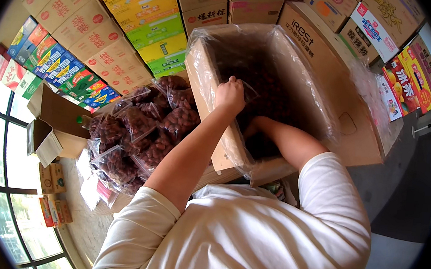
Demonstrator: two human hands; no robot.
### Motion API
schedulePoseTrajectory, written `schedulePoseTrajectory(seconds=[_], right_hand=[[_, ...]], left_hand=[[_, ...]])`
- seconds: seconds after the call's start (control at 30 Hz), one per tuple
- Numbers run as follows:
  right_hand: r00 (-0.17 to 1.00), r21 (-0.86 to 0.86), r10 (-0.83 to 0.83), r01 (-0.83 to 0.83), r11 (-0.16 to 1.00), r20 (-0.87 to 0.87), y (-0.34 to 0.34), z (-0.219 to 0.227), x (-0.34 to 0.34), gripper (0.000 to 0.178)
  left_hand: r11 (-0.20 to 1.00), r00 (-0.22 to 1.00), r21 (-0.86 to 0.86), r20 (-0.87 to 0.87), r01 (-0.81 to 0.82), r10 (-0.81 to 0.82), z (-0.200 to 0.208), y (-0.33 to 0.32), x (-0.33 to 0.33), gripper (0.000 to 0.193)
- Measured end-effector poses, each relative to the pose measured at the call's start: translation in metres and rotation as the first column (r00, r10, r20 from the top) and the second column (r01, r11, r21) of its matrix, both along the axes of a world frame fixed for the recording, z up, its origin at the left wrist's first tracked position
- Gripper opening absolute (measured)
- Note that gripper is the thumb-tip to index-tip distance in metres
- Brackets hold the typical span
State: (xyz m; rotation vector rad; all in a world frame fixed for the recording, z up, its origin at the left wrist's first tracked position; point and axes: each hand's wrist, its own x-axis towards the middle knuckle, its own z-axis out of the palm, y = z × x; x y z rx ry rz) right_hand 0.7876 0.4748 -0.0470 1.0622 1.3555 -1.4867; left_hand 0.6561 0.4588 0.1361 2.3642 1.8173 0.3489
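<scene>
A large open cardboard box point(204, 67) with a clear plastic liner point(309, 86) stands in front of me. Dark red dried dates point(275, 91) lie deep inside it, in shadow. Above the box's opening my left hand point(231, 94) is closed, pinching a clear plastic bag point(250, 92) whose lower part is hard to make out. My right hand point(253, 127) reaches down into the box among the dates, its fingers hidden in the dark. Left of the box, several clear zip bags filled with dates point(147, 128) are heaped together.
Stacked cartons point(86, 31) line the back and left. An open, smaller cardboard box point(68, 121) stands beyond the heaped bags, near a window point(17, 168). A big flat carton point(329, 67) is behind the lined box, with colourful cartons point(410, 80) at the far right.
</scene>
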Motion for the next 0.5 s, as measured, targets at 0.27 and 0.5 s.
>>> schedulePoseTrajectory(seconds=[0.27,0.5], right_hand=[[0.989,-0.164,-0.055,0.078,0.983,0.138,-0.016,0.079,-0.006,0.069],[0.989,-0.272,-0.057,0.094,0.958,0.139,-0.014,0.040,-0.004,0.048]], left_hand=[[1.000,1.000,0.010,-0.004,-0.005,0.005,0.001,-0.001,-0.001,0.025],[1.000,0.999,-0.006,-0.036,0.011,-0.011,0.003,-0.003,0.001,0.025]])
